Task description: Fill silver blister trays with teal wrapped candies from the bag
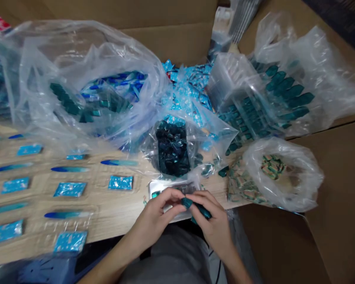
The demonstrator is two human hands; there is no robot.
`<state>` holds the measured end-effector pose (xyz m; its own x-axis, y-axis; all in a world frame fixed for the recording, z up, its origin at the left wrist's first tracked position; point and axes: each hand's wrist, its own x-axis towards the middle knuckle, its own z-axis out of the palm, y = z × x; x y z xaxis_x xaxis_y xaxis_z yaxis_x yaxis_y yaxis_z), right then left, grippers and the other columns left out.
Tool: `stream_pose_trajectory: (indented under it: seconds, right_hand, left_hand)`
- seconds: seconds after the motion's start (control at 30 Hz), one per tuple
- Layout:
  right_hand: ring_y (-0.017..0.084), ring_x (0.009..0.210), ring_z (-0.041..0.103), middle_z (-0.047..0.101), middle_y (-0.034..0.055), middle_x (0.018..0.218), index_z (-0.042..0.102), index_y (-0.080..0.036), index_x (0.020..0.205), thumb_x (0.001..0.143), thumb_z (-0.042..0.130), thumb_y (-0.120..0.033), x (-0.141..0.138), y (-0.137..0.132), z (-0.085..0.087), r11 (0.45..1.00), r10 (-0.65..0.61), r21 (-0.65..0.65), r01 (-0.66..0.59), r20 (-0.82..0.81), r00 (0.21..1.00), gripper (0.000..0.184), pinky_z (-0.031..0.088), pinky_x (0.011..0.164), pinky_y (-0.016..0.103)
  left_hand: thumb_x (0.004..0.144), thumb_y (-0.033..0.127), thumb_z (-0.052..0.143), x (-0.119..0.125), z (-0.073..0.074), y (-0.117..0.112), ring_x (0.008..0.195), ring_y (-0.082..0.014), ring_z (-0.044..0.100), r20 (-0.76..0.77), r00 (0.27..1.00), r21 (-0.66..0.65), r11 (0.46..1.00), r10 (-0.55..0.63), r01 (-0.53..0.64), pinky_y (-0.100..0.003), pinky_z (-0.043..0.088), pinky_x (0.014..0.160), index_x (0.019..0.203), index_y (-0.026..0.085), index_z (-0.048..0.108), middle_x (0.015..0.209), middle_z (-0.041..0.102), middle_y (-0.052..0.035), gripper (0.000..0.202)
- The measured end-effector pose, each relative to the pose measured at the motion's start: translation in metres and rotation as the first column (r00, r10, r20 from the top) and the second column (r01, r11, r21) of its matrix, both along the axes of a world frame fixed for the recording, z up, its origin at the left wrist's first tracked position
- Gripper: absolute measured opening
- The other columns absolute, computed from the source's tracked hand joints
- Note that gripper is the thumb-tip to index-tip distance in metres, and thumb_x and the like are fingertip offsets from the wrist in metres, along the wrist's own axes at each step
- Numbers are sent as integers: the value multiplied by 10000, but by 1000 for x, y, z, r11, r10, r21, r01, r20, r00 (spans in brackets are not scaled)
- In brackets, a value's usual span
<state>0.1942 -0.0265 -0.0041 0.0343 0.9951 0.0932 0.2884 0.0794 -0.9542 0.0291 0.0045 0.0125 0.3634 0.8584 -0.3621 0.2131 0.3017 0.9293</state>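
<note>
My left hand (158,213) and my right hand (217,221) meet near the front edge of the table. Between their fingertips is a small teal faceted piece (186,202), pinched from both sides. A longer dark teal piece (204,210) lies within the right hand's fingers; whether the two pieces are joined I cannot tell. Just behind the fingers is a white tray (150,189) with a small green piece (155,194) in it, partly covered by the hands. Past the tray, a clear bag (192,146) spills dark teal faceted pieces (173,152).
Clear blister trays with blue tapered sticks (69,169) and blue packets (70,189) cover the left side. Large plastic bags (85,47) stand behind. Stacked teal pieces (286,92) and an open bag of small printed packets (272,167) are at right, near a cardboard box (337,189).
</note>
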Motion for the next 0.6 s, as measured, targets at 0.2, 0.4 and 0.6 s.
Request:
stream_pose_trajectory:
  seconds: [0.2,0.4,0.6]
  right_hand:
    - [152,797,666,689,12,854,728,-268,869,795,622,-81,10,1,4,993,113,-27,-117,-123,986,227,548,741,270]
    - [153,826,656,679,11,886,713,-292,978,829,613,-99,9,-3,5,996,85,-14,-88,-125,989,264,541,731,278]
    - [151,800,651,676,16,875,697,-255,908,837,615,-127,14,-3,7,988,154,-15,-156,-85,984,167,540,714,278]
  left_hand:
    - [861,182,606,-1,11,-4,953,-143,578,-30,993,220,969,-111,115,-250,460,839,905,229,567,975,588,-4,76]
    - [924,218,539,-3,16,-12,926,-139,604,-154,981,281,947,-116,156,-242,475,808,1084,273,566,983,632,7,172]
    - [912,230,551,-7,15,-15,966,-151,580,-149,982,237,960,-119,152,-259,465,835,968,251,582,1020,601,-11,66]
